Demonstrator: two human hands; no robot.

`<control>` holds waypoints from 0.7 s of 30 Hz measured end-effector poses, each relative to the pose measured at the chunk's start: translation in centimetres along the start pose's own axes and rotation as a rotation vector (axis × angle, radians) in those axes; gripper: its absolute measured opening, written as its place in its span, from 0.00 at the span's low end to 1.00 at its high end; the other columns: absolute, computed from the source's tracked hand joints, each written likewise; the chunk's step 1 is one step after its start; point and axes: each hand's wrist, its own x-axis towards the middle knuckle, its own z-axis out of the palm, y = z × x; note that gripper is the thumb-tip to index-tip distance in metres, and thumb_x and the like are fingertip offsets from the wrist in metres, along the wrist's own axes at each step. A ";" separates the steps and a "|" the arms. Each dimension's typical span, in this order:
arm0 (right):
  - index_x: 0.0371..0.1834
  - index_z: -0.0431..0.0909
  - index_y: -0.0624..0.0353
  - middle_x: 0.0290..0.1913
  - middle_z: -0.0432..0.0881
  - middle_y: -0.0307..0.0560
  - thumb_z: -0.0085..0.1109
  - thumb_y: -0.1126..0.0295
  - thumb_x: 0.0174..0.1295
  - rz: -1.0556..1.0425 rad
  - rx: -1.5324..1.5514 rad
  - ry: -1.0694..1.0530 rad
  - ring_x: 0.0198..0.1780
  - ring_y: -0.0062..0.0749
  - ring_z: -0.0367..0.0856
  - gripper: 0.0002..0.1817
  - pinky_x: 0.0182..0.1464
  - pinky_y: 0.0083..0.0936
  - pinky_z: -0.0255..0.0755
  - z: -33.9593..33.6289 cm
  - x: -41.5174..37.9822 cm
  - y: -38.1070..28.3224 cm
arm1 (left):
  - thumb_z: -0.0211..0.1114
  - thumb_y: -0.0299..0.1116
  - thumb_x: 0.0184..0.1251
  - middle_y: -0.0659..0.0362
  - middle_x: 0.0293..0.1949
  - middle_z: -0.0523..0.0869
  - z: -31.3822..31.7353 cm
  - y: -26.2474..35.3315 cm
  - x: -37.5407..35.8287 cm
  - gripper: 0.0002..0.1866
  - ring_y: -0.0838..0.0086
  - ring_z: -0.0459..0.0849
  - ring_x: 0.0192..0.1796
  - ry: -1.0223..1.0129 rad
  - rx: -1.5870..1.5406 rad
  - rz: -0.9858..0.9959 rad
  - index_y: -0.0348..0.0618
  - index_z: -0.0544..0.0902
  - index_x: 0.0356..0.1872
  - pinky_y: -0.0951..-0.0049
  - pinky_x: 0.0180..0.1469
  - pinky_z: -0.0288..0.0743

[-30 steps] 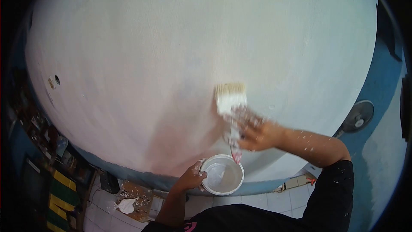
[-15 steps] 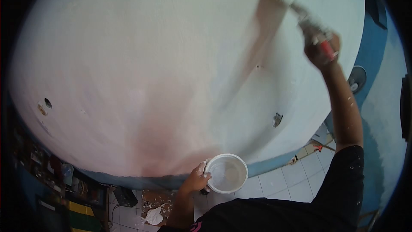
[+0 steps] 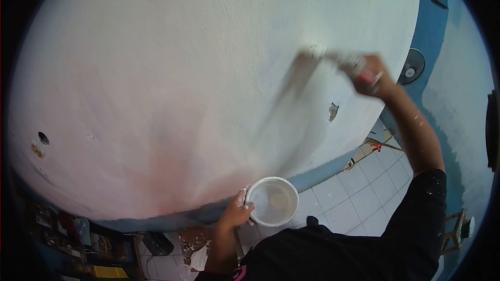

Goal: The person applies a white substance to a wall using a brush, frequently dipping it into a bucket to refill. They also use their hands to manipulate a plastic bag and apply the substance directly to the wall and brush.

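My right hand (image 3: pixel 371 77) is closed round the handle of a paintbrush (image 3: pixel 341 58), blurred by motion and showing a bit of red near my fingers. Its pale tip lies against the white-painted wall (image 3: pixel 219 36), and a dark shadow falls below it. Lower down, my left hand (image 3: pixel 237 211) grips the rim of a round white tub (image 3: pixel 272 178), thumb over the edge. Whitish residue coats the tub's inside. White paint spots mark my left fingers and right forearm.
A chipped hole (image 3: pixel 333 112) and a round hole (image 3: pixel 44 138) break the wall. Beyond its right edge are a fan (image 3: pixel 411 66) and a wooden stool (image 3: pixel 454 233). White floor tiles (image 3: pixel 359 184) lie below; cluttered shelves (image 3: pixel 62 229) stand at lower left.
My right hand has swept the paintbrush down and slightly left across the wall. My left hand still holds the tub, and the view has shifted a little.
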 end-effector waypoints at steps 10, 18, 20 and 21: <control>0.46 0.79 0.43 0.61 0.71 0.48 0.55 0.61 0.57 -0.088 -0.066 0.027 0.61 0.40 0.70 0.14 0.60 0.34 0.68 8.8 -6.8 -5.6 | 0.49 0.22 0.61 0.50 0.43 0.76 1.6 0.4 0.5 0.30 0.73 0.81 0.28 0.057 -0.064 -0.049 0.38 0.53 0.66 0.75 0.21 0.80; 0.51 0.74 0.48 0.49 0.80 0.42 0.56 0.74 0.49 0.019 0.161 -0.146 0.36 0.37 0.82 0.22 0.34 0.27 0.77 2.7 -3.4 2.3 | 0.48 0.21 0.61 0.48 0.45 0.76 4.1 4.2 3.1 0.29 0.72 0.81 0.27 0.012 -0.042 -0.018 0.36 0.55 0.65 0.76 0.21 0.80; 0.47 0.77 0.51 0.50 0.80 0.44 0.56 0.75 0.49 -0.045 -0.083 0.180 0.39 0.38 0.83 0.18 0.37 0.27 0.77 -2.3 -0.6 6.2 | 0.48 0.20 0.60 0.47 0.45 0.75 5.3 5.4 4.1 0.28 0.72 0.81 0.27 0.021 -0.067 0.002 0.36 0.55 0.64 0.77 0.21 0.80; 0.45 0.79 0.52 0.52 0.79 0.45 0.57 0.74 0.49 -0.071 -0.181 0.346 0.43 0.38 0.82 0.17 0.39 0.27 0.78 -3.9 0.3 8.5 | 0.48 0.20 0.60 0.47 0.45 0.75 6.0 6.1 4.7 0.28 0.72 0.81 0.27 0.032 -0.064 0.010 0.36 0.55 0.64 0.77 0.21 0.80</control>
